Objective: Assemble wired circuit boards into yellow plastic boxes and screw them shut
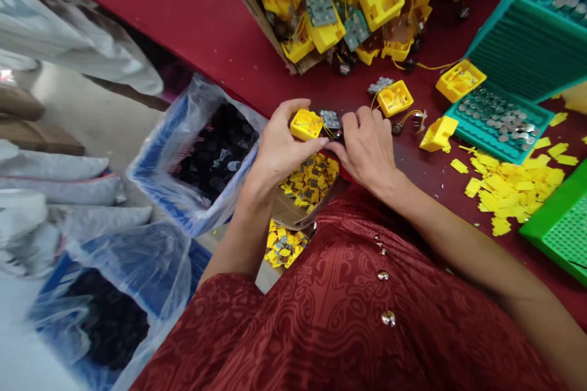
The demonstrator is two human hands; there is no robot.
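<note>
Two bare hands of mine meet at the near edge of the dark red surface, just above my lap. My left hand is curled, thumb and fingers closed round a small yellow plastic housing, holding it just clear of the surface. My right hand is bent over, fingertips pinched on the small grey circuit board that sits beside the housing and is tied to it by thin yellow wires. Below my hands lies an open cardboard box of tiny yellow and grey parts. Further right lies a teal plastic tray of round silver button cells. I can read no writing or label on any of these.
</note>
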